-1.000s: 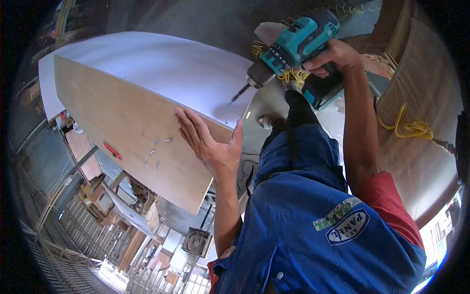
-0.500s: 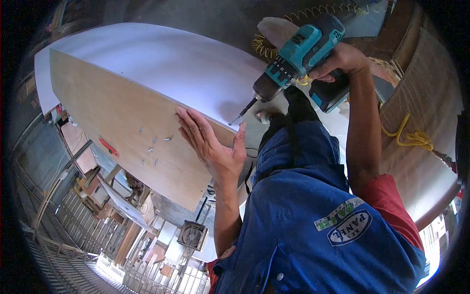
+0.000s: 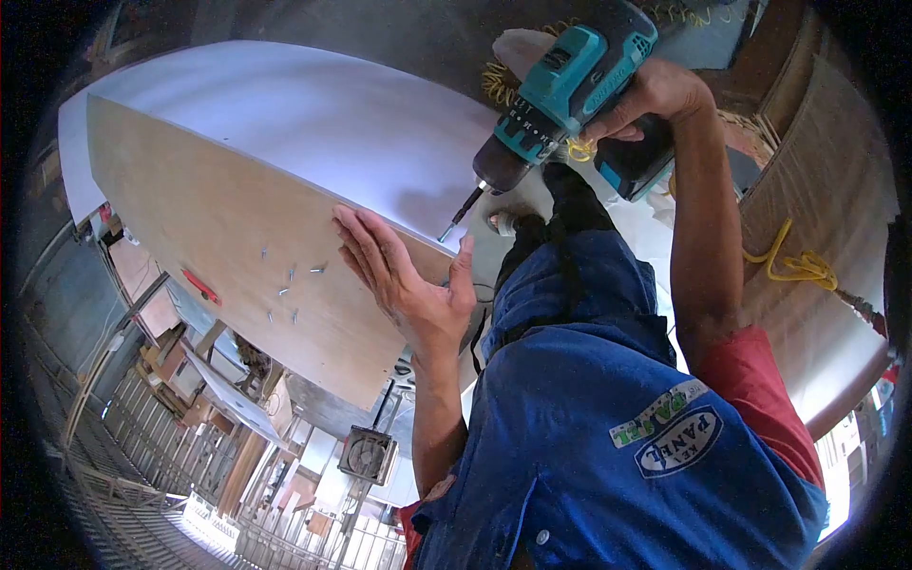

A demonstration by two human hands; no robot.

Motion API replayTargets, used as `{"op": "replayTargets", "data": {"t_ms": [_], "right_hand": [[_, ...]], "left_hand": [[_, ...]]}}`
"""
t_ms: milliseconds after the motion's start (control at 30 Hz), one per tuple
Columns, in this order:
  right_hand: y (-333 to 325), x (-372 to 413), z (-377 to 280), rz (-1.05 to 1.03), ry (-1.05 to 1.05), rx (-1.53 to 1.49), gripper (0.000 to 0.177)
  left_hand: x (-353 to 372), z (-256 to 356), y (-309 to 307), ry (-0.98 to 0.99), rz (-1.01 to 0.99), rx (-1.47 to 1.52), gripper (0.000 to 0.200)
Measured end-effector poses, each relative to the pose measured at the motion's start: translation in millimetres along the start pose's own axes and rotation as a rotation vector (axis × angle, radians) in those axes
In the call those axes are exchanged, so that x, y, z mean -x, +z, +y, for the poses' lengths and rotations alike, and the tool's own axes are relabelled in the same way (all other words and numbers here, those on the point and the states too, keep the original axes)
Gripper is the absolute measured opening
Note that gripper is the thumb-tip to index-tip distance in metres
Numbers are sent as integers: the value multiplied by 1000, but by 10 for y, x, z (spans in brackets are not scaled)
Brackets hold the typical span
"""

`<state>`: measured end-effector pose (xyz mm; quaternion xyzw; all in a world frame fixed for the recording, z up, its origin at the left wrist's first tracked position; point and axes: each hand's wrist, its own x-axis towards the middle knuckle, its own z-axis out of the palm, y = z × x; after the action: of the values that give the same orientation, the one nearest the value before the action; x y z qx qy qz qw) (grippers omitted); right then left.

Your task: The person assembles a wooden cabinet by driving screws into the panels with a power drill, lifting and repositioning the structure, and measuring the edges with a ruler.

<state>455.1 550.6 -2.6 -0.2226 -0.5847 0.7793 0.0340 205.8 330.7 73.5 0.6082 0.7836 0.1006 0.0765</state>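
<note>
My right hand point(image 3: 655, 100) is wrapped round the handle of a teal and black cordless drill point(image 3: 560, 90), its battery hanging below. A long bit point(image 3: 461, 214) points down and left from the chuck, and its tip is close to the edge of a white panel point(image 3: 313, 123). Flat against the tan wooden board point(image 3: 190, 190) lies my left hand point(image 3: 413, 294), fingers stretched out at the board's upper edge and thumb apart, near the bit's tip. Several loose screws point(image 3: 290, 275) rest on the board, with a red-handled tool point(image 3: 200, 286) farther left.
A coiled yellow air hose point(image 3: 499, 85) lies behind the drill. On the right stands a large brown sheet point(image 3: 817, 218) with a yellow cord point(image 3: 807, 271) on it. Below the board are a fan point(image 3: 369, 454) and stacked wooden pieces point(image 3: 237, 475).
The drill and both hands have shifted slightly left and up in view, along with the board and screws. The bit stays near the panel edge beside my left thumb.
</note>
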Motion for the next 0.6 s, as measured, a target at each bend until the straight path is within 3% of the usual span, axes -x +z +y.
{"op": "replayTargets", "data": {"t_ms": [67,133,200,233,300,600], "right_hand": [[-35,-24,-44,-16,22,44,23],[-97,-55,-38,-73,-6,23,13],[-113,-68,-69,-85,-17,56,12],[-119,-81,-80,-95,-33,86,12],[-124,-90,-79,-93,-21,93,12],[-233,-108,35,-124,-63,166,12]], "left_hand": [[-12,16,4,4,22,36,89],[-16,27,-22,9,41,75,80],[-26,14,-76,101,-10,127,46],[-44,9,-70,96,-9,126,46],[-83,2,-18,96,23,175,17],[-84,-2,76,130,96,164,8]]}}
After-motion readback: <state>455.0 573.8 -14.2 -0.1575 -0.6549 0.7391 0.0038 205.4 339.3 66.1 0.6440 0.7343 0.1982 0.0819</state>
